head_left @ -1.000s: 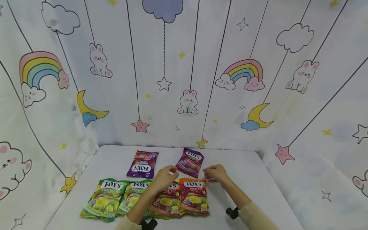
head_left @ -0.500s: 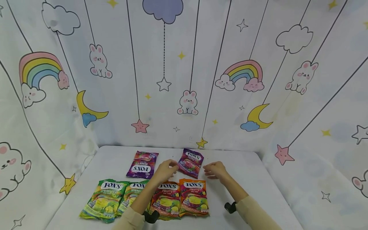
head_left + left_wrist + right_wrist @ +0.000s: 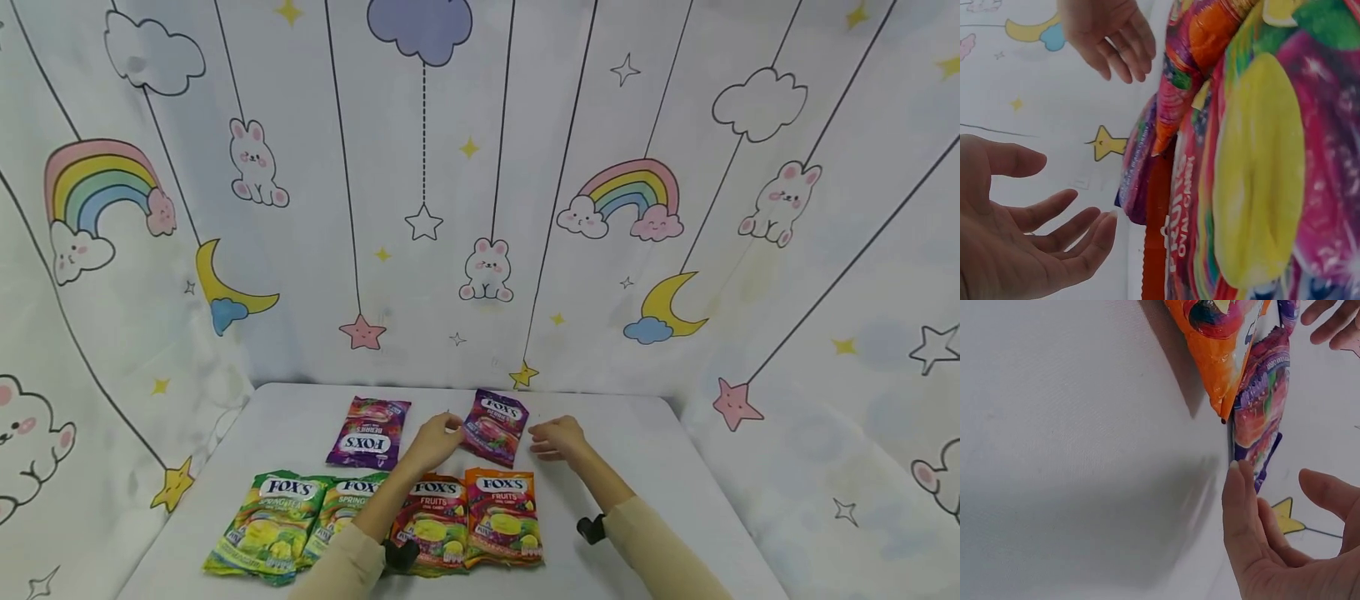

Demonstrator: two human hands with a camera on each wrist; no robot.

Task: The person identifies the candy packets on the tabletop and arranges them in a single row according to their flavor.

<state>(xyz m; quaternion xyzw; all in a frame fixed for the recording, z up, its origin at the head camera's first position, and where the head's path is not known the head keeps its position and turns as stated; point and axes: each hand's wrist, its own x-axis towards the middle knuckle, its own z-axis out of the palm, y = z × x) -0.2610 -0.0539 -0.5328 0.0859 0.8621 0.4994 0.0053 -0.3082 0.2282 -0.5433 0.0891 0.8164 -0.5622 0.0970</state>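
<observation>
1. Lying between two bare hands on a white table (image 3: 637, 454), a purple candy bag (image 3: 495, 429) is flat or nearly so. Its long side runs away from the person, the far end leaning a little to the right.
2. The left hand (image 3: 435, 442) is the nearer one, its fingertips right at the bag's left edge; whether they touch it I cannot tell. The right hand (image 3: 560, 439) is just beside the opposite edge, with a narrow gap showing.
3. Both hands are loosely cupped, thumbs well apart from the fingers (the wrist views show this best), and neither has hold of anything.
4. A second purple bag (image 3: 369, 433) lies to the left of the left hand, its logo upside down.
5. Nearer the person is a row: two green bags, one at the left end (image 3: 266, 525) and one partly behind the left arm (image 3: 341, 500), then a dark red bag (image 3: 435, 525) and an orange-red bag (image 3: 504, 517).
6. Compared with a second ago, both hands sit slightly farther forward or higher, the left one farther up the bag's edge. The bags look unmoved.
</observation>
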